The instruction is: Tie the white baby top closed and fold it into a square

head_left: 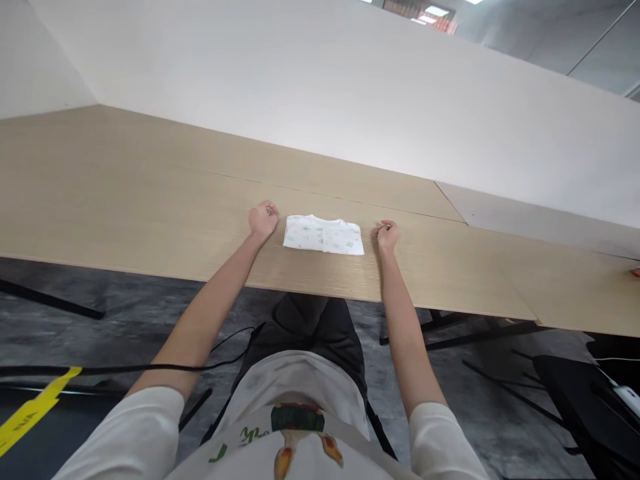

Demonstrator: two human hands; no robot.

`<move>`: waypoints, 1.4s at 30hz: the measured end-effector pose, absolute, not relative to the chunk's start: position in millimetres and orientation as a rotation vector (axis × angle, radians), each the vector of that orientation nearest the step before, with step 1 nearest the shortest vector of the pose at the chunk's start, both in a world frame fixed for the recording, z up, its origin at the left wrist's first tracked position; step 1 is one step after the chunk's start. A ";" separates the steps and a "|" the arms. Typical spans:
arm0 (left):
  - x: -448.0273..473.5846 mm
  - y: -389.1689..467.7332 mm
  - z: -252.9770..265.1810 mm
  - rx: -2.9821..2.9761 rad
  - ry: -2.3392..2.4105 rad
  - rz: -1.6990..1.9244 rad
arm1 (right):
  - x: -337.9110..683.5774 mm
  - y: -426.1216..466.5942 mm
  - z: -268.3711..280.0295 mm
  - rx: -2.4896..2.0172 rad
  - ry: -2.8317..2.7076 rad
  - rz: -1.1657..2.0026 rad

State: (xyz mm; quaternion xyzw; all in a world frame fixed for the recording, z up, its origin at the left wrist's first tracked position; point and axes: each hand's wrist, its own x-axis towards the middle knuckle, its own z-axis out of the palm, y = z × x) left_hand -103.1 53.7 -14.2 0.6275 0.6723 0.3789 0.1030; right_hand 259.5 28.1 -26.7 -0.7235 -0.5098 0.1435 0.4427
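Observation:
A small white shirt (323, 235) with a faint scattered print lies folded into a flat rectangle on the wooden tabletop (165, 207). Its curved neckline is along the far edge, and a seam or opening runs down its middle. Just left of the shirt, my left hand (263, 218) rests on the table with curled fingers, apart from the cloth. On the other side, my right hand (387, 235) is also curled, a short gap from the shirt's right edge. Nothing shows in either hand.
A white partition (320, 100) rises along the table's back edge. At the right, a grey-white panel (540, 217) meets the tabletop. A black cable (125, 368) crosses near my left arm, with a yellow tag (40, 407). A black chair (575, 393) stands at lower right.

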 end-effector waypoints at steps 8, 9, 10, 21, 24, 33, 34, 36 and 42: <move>-100.1 52.0 -14.4 2.054 1.772 1.055 | 248.7 26.0 -25.9 -1.641 -1.213 0.243; -100.0 52.1 -14.9 2.098 1.720 1.024 | 244.5 25.6 -25.8 -1.603 -1.298 0.260; -100.0 52.5 -15.7 2.141 1.672 0.991 | 239.8 25.0 -25.7 -1.573 -1.394 0.291; -101.1 52.7 -15.6 2.325 1.583 0.844 | 222.1 13.6 -17.0 -1.618 -1.809 0.361; -101.9 53.2 -15.6 2.319 1.562 0.858 | 221.5 12.8 -15.7 -1.634 -1.814 0.366; -84.1 54.5 -1.7 2.081 1.345 1.286 | 209.3 6.4 11.0 -1.319 -1.378 0.492; -80.9 54.3 9.7 2.050 1.289 1.352 | 210.3 4.4 20.5 -1.281 -1.335 0.504; -76.6 51.2 42.1 2.036 1.220 1.445 | 217.2 1.0 45.7 -1.208 -1.301 0.456; -79.8 20.4 165.5 2.342 1.207 1.553 | 260.7 -9.4 154.9 -0.961 -1.417 0.117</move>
